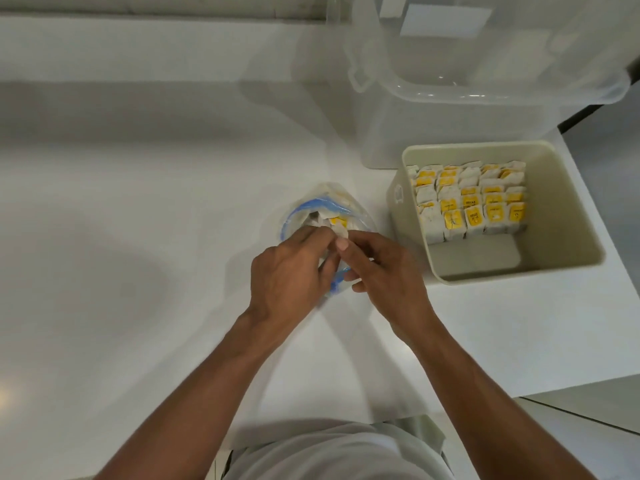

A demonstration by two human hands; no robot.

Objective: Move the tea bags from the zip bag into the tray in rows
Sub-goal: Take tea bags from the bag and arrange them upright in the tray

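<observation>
A clear zip bag with a blue seal stands open on the white table, with white and yellow tea bags showing inside its mouth. My left hand grips the near left side of the bag's opening. My right hand pinches a white tea bag at the bag's mouth, thumb and fingers closed on it. To the right sits a beige tray holding several rows of tea bags standing upright in its far half; its near half is bare.
A large clear plastic storage box stands behind the tray at the far right. The white table's right edge runs close beside the tray, and its near right corner drops off to a grey floor.
</observation>
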